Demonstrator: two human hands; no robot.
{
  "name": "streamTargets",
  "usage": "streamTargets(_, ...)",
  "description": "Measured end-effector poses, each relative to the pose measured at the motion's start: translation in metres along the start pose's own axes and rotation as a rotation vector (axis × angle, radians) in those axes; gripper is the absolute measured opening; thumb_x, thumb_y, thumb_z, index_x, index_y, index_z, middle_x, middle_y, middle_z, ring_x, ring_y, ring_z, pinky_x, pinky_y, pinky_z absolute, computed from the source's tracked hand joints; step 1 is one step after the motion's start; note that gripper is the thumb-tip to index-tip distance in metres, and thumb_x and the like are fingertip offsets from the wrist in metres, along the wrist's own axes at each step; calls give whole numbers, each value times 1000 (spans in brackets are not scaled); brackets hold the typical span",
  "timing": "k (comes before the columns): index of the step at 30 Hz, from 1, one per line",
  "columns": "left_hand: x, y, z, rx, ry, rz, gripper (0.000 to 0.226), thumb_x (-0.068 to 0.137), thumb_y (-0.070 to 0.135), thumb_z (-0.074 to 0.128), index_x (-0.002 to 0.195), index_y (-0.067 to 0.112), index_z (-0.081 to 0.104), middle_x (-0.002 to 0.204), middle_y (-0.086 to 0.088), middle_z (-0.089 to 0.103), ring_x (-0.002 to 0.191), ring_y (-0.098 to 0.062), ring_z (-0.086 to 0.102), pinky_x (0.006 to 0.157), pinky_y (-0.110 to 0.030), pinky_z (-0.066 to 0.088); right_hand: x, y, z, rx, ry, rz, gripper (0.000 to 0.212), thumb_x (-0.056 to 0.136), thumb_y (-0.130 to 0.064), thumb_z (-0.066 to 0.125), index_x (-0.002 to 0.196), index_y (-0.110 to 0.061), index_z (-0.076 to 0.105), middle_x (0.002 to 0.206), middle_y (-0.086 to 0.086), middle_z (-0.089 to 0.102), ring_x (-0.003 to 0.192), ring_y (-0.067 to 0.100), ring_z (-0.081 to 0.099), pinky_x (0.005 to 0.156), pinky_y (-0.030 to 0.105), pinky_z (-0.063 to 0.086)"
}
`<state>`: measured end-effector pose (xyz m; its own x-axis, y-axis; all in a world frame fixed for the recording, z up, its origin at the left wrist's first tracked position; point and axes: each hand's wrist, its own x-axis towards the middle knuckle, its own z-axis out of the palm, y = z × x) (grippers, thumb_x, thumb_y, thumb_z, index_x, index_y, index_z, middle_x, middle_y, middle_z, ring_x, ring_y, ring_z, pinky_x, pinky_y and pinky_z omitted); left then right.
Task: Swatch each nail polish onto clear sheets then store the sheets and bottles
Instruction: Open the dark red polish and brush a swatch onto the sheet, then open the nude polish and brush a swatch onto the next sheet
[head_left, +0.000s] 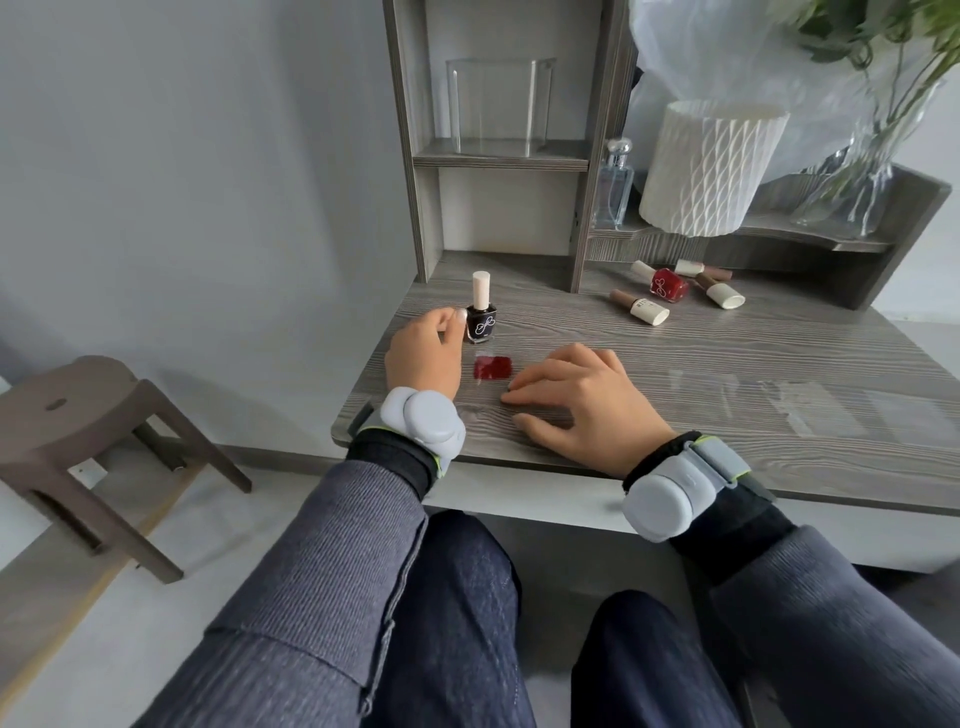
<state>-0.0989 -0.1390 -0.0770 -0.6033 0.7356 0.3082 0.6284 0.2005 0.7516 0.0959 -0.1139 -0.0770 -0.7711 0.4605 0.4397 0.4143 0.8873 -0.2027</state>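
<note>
A dark nail polish bottle with a cream cap stands upright on the grey wooden desk. My left hand rests just left of it, fingers loosely curled, one fingertip touching the bottle's side. A red swatch lies on a clear sheet in front of the bottle. My right hand lies flat on the desk, its fingertips pressing beside the swatch. More clear sheets lie to the right. A red bottle and nude-coloured bottles lie on their sides at the back.
A clear plastic box stands on the shelf above the desk. A perfume bottle, a white ribbed vase and a glass vase with greenery sit on the right ledge. A brown stool stands on the floor at left.
</note>
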Motion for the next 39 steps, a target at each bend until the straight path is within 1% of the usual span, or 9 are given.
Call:
streamTargets(4, -1, -1, 1, -13, 54, 46, 34, 97, 36, 47, 113, 13, 66, 111, -6, 68, 105, -26, 59, 86, -38, 47, 1, -2, -5, 24, 98, 30, 38, 87, -49, 47, 114, -36, 69, 119, -11, 59, 103, 16, 50, 86, 36, 36)
streamTargets(9, -11, 9, -5, 48, 349, 131, 14, 93, 21, 53, 93, 13, 65, 95, -10, 61, 91, -30, 53, 73, -31, 32, 3, -1, -9, 71, 177, 130, 40, 87, -47, 45, 114, -30, 69, 116, -6, 58, 105, 19, 52, 91, 41, 40)
streamTargets(12, -20, 20, -3, 24, 371, 233, 13, 93, 20, 52, 91, 11, 62, 89, -8, 61, 82, -30, 54, 70, -36, 38, 4, 1, -15, 112, 171, 173, 44, 86, -49, 43, 116, -29, 69, 115, -6, 58, 108, 19, 51, 95, 40, 37)
streamTargets(19, -20, 65, 24, -9, 178, 364, 20, 98, 26, 47, 97, 9, 58, 92, -4, 62, 81, -24, 56, 69, -38, 43, 15, 22, -37, 5, 256, 301, 25, 91, -33, 57, 111, -27, 70, 108, -7, 66, 109, 21, 52, 93, 39, 36)
streamTargets(25, -2, 98, 57, -40, -166, 202, 25, 97, 20, 47, 115, 15, 63, 114, -6, 64, 103, -23, 59, 90, -37, 46, 26, 71, -50, -2, 314, 489, 20, 88, -23, 58, 102, -22, 72, 96, -1, 73, 100, 29, 61, 87, 47, 48)
streamTargets(29, 4, 116, 70, -97, -332, 143, 28, 97, 20, 46, 120, 15, 62, 124, -5, 62, 114, -22, 55, 96, -28, 42, 29, 102, -54, -17, 168, 583, 28, 92, -25, 57, 117, -20, 68, 113, 5, 70, 109, 30, 60, 91, 46, 49)
streamTargets(32, 5, 134, 81, -83, -450, 117, 27, 99, 24, 41, 73, 29, 45, 96, -3, 49, 90, -18, 44, 72, -26, 35, 31, 126, -51, -43, 2, 617, 38, 91, -23, 60, 130, -22, 60, 133, 10, 57, 122, 32, 50, 102, 43, 42)
streamTargets(37, 14, 151, 100, -23, -561, 59, 34, 102, 25, 35, 95, 4, 61, 89, -8, 56, 87, -24, 49, 73, -27, 33, 46, 152, -46, -106, -153, 641, 42, 87, -26, 65, 128, -24, 61, 125, 13, 58, 116, 32, 52, 96, 37, 40)
streamTargets(39, 18, 155, 107, 38, -580, 47, 44, 103, 29, 30, 109, -2, 61, 104, -16, 60, 97, -31, 54, 77, -30, 35, 53, 158, -44, -103, -148, 648, 37, 87, -30, 65, 122, -21, 64, 119, 13, 61, 111, 33, 55, 92, 36, 42)
